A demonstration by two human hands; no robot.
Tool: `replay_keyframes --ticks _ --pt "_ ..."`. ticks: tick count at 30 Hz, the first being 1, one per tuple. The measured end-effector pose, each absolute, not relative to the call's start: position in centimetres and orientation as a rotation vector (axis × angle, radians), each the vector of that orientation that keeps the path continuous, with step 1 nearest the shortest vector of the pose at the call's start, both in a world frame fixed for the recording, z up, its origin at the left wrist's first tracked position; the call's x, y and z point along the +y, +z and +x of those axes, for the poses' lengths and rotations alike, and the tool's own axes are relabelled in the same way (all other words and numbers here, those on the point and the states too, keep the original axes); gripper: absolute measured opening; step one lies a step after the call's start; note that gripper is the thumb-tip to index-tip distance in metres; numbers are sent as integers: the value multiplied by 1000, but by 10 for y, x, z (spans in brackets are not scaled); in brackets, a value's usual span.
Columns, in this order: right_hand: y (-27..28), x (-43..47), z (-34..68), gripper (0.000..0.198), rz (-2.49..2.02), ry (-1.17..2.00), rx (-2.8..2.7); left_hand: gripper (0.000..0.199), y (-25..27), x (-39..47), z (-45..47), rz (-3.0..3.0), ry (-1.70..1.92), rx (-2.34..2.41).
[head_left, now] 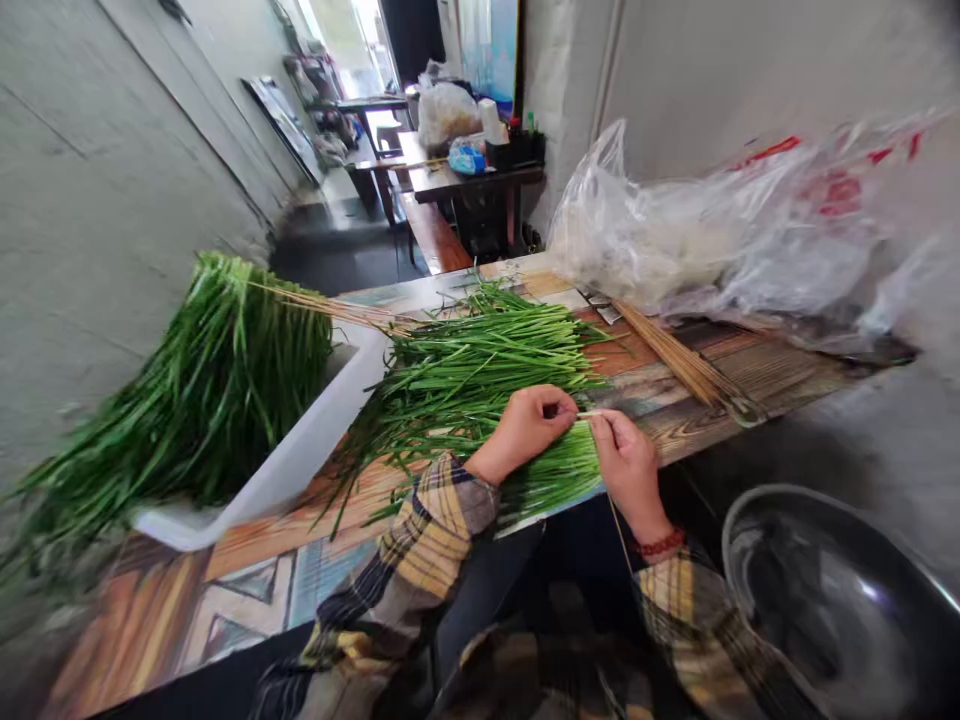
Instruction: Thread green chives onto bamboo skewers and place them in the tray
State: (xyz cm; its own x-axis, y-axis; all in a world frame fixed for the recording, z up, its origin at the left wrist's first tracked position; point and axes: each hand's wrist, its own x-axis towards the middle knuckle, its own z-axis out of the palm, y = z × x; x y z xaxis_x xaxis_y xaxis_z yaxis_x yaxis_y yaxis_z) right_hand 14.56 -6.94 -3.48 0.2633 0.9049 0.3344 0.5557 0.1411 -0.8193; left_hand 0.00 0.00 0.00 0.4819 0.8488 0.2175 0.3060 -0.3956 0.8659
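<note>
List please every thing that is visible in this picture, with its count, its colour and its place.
loose chives: one pile, green, on the table in front of the hands
chives in tray: one big heap, green, hanging over the tray at left
tray: one, white, on the table's left part
bamboo skewers: one bundle, tan, on the table right of the chives
plastic bag: one, clear with red print, far right of the table
table: one, patterned wood
metal bowl: one, dark grey, lower right, below the table edge
far table: one, dark, cluttered, in the background
left hand: pinching a chive stem
right hand: holding a thin skewer, red bracelet on wrist
</note>
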Motion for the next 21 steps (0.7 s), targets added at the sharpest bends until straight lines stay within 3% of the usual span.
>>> replay_keyframes --ticks 21 --pt "-36 -66 151 31 -1508 472 -1420 12 -1 -1 5 1986 917 929"
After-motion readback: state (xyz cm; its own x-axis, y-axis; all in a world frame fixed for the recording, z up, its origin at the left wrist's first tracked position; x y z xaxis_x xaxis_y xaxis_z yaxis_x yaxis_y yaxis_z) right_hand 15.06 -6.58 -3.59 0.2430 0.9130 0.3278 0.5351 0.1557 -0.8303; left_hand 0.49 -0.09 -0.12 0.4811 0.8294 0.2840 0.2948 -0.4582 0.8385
